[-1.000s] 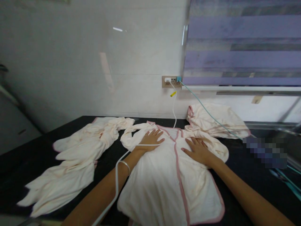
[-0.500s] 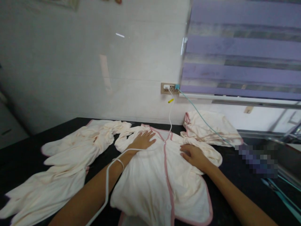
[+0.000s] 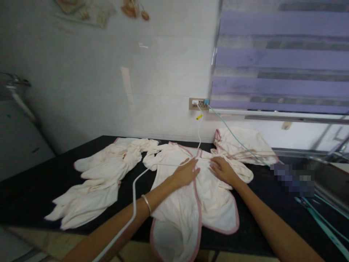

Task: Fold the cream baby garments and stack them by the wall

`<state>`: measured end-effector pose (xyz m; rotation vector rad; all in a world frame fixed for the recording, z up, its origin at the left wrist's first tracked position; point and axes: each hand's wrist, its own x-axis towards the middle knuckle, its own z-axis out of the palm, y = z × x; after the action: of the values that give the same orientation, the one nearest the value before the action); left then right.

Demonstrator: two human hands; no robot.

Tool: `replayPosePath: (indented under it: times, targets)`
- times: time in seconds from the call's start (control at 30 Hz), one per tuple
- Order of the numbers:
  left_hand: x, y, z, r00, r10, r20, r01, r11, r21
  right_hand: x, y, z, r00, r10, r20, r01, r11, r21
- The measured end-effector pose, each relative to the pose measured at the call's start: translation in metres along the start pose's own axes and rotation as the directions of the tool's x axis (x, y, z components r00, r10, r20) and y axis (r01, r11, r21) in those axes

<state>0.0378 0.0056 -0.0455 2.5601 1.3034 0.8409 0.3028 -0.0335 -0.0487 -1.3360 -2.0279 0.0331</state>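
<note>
Spare cloth: a crumpled cream garment [image 3: 95,182] is lying apart at the left of the black counter [image 3: 32,189].
Left hand [image 3: 188,173]: lying flat and open, gripping nothing, on the cream pink-trimmed baby garment [image 3: 191,203] spread mid-counter.
White charging cable [image 3: 133,203]: crossing the left forearm; it is likely to snag and drag the cloth.
Right hand [image 3: 222,169]: also pressing flat, fingers spread, holding nothing.

Lighting dim and even, daylight filtering through the purple-banded roller blind [image 3: 280,58]. Faint glare streaks on the glossy white tiled wall [image 3: 122,80]. The black matte worktop [image 3: 32,182] reads very dark. Soft focus throughout; edges bowed and smeared. A pixelated patch [image 3: 293,176] sits at right.
</note>
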Motion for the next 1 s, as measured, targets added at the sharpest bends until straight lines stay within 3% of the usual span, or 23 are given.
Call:
replayPosePath:
  times: [0.13,0.23,0.3,0.4,0.5,0.63,0.73,0.9,1.0]
  targets:
    - [-0.030,0.046,0.022,0.976,-0.028,0.218,0.004,0.994,0.111,-0.006,-0.017,-0.011,0.989,-0.038,-0.143,0.042,0.999,0.025]
    - [-0.038,0.058,0.023,0.966,-0.060,0.250,0.008,0.979,0.203,-0.036,-0.044,-0.021,0.989,-0.037,-0.146,0.041,0.999,0.024]
    - [-0.038,0.059,0.020,0.966,-0.060,0.250,0.002,0.974,0.226,-0.070,-0.068,-0.028,0.996,-0.046,-0.072,0.047,0.999,0.018]
    - [-0.036,0.057,0.018,0.961,-0.058,0.271,-0.012,0.968,0.250,-0.129,-0.101,-0.034,0.978,-0.123,0.171,0.134,0.989,-0.057]
    - [-0.035,0.056,0.019,0.961,-0.048,0.274,-0.028,0.963,0.266,-0.173,-0.127,-0.032,0.960,-0.101,0.259,0.163,0.960,-0.228]
    - [-0.035,0.058,0.020,0.958,-0.048,0.281,-0.030,0.963,0.269,-0.196,-0.152,-0.022,0.987,0.041,0.156,0.031,0.901,-0.432]
    - [-0.036,0.060,0.017,0.953,-0.064,0.297,-0.021,0.962,0.273,-0.205,-0.168,-0.018,0.995,0.071,0.068,-0.028,0.866,-0.500]
    - [-0.038,0.062,0.015,0.954,-0.070,0.292,-0.012,0.963,0.269,-0.229,-0.184,-0.038,0.998,0.048,0.029,-0.032,0.918,-0.396]
    - [-0.038,0.062,0.015,0.956,-0.072,0.286,-0.007,0.964,0.267,-0.250,-0.187,-0.053,0.997,0.028,-0.076,-0.049,0.960,-0.277]
